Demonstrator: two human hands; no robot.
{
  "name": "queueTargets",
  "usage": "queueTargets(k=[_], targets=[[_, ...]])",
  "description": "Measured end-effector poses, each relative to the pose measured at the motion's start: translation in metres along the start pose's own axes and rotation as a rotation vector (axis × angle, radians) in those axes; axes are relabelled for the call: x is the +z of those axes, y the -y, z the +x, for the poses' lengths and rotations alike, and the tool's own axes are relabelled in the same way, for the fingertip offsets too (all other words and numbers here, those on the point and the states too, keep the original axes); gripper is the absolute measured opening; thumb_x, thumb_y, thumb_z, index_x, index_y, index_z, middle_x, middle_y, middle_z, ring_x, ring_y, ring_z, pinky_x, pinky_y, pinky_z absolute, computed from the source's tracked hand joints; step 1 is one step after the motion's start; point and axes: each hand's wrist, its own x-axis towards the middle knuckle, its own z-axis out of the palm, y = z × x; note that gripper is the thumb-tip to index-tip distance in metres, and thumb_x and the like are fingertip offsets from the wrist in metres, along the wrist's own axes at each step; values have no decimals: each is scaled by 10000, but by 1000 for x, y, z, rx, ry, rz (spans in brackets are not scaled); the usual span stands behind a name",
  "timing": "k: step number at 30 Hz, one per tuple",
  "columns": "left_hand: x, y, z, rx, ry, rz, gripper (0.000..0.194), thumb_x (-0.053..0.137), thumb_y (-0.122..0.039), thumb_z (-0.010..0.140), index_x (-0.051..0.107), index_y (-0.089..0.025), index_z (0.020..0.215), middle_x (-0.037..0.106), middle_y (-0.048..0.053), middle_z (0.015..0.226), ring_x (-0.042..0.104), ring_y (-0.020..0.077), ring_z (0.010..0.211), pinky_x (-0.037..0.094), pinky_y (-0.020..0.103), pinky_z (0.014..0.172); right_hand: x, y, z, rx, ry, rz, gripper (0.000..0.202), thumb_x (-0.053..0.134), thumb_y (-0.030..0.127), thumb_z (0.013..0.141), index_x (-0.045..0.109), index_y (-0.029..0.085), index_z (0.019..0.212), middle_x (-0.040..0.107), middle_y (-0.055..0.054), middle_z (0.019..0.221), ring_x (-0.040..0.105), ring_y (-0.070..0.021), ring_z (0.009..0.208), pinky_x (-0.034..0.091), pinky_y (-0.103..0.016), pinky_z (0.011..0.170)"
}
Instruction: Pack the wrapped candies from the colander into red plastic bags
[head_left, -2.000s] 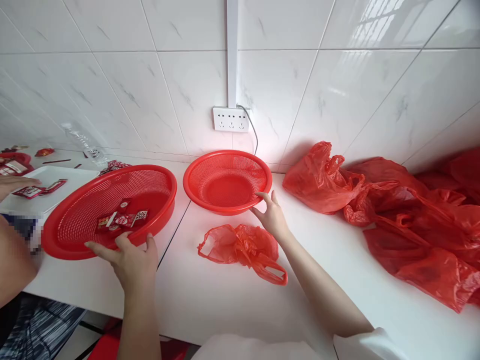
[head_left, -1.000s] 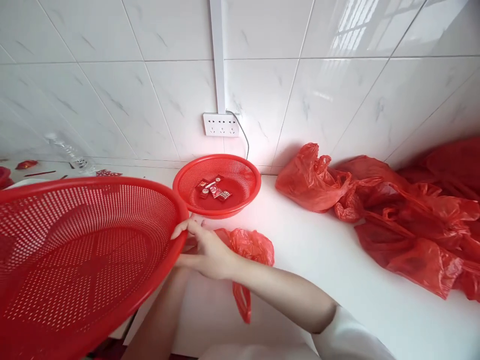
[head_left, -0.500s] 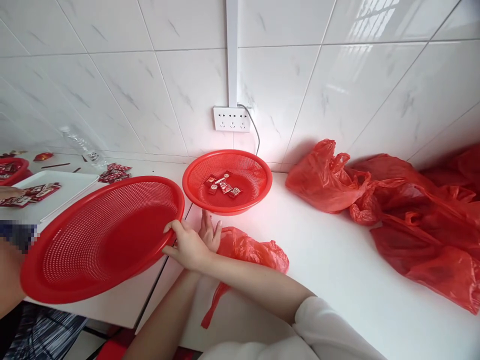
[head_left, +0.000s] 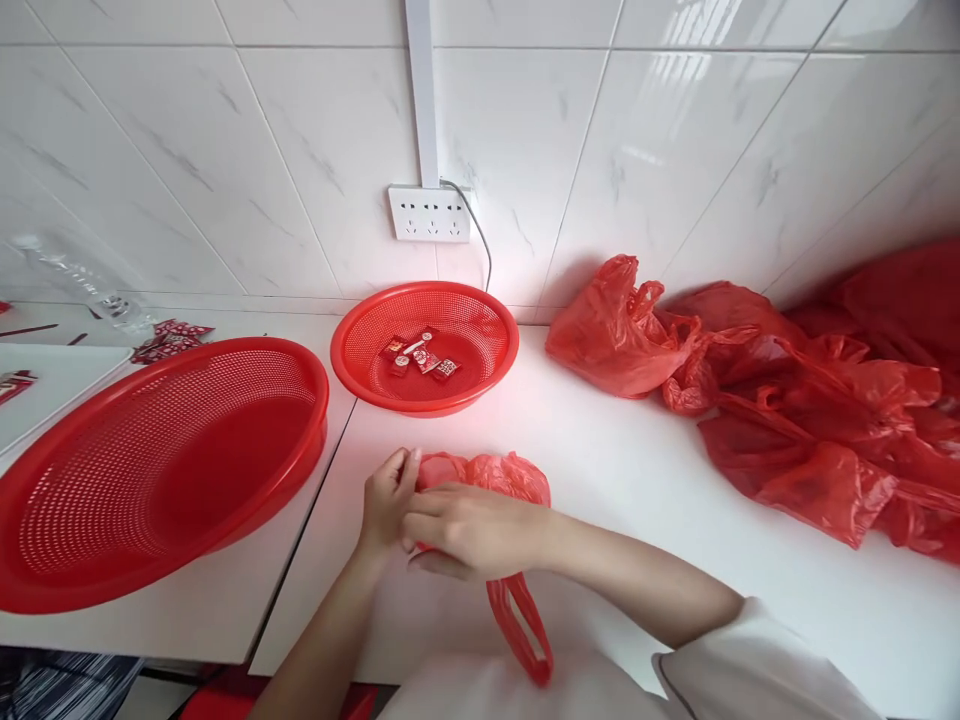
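Observation:
A crumpled red plastic bag (head_left: 517,475) lies on the white table, its handle loop hanging toward the near edge. My left hand (head_left: 390,500) is closed on the bag's left end. Over the bag's near side is my right hand (head_left: 469,530), its fingers bent and meeting the left hand; what they grip is hidden. Behind them a round red basket (head_left: 480,395) holds several small red packets (head_left: 424,358). At the left stands a large red basket (head_left: 217,470) with nothing inside, and neither hand touches it.
Filled red bags (head_left: 622,340) are heaped along the right side by the tiled wall. At the far left are a white tray (head_left: 52,385), loose packets (head_left: 171,340) and a clear bottle (head_left: 90,290). A socket strip (head_left: 430,214) is on the wall.
My right hand has let go of the large basket and moved onto the bag. My left hand has closed on the bag. The view has shifted to the right.

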Motion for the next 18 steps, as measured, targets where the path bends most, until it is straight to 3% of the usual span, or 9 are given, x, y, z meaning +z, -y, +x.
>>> queueTargets(k=[3, 7, 10, 12, 15, 18], targets=[[-9, -11, 1, -73, 32, -64, 415, 455, -497, 895, 368, -201, 618, 381, -66, 468, 340, 67, 353, 266, 204, 359, -15, -7, -41, 198, 51, -161, 252, 385, 323, 972, 571, 169, 1047, 675, -66, 955, 619, -177, 850, 411, -360, 931], [-35, -37, 4, -69, 117, 77, 428, 508, -495, 872, 349, -202, 603, 328, -78, 412, 321, 60, 316, 264, 184, 341, -35, -23, -94, 577, 212, -449, 335, 352, 336, 987, 641, 168, 972, 686, -47, 709, 667, -205, 722, 231, -560, 1065], [-51, -54, 8, -91, 25, 140, 434, 524, -497, 865, 365, -195, 597, 394, -63, 428, 341, 56, 325, 281, 174, 339, -48, -22, -115, 865, 195, -599, 361, 361, 247, 975, 667, 136, 818, 688, -102, 706, 680, -238, 707, 372, -546, 963], [-50, -64, 8, -119, 50, 80, 407, 517, -506, 868, 398, -199, 629, 467, -51, 462, 343, 57, 322, 266, 174, 320, -51, -11, -114, 826, 15, -506, 332, 350, 197, 970, 667, 137, 895, 702, -120, 816, 684, -232, 787, 477, -430, 863], [-32, -84, -4, -157, 221, -104, 378, 489, -532, 878, 415, -212, 691, 506, -53, 480, 321, 59, 300, 231, 175, 298, -42, 7, -96, 538, -281, -236, 313, 342, 228, 981, 596, 193, 1159, 677, -102, 1083, 660, -189, 962, 519, -321, 833], [-10, -109, -28, -190, 389, -240, 417, 416, -553, 905, 376, -209, 675, 461, -66, 459, 252, 42, 272, 176, 170, 289, -32, -1, -76, 428, -324, -164, 288, 426, 323, 957, 597, 232, 1171, 678, -84, 1067, 663, -201, 945, 539, -349, 817]])
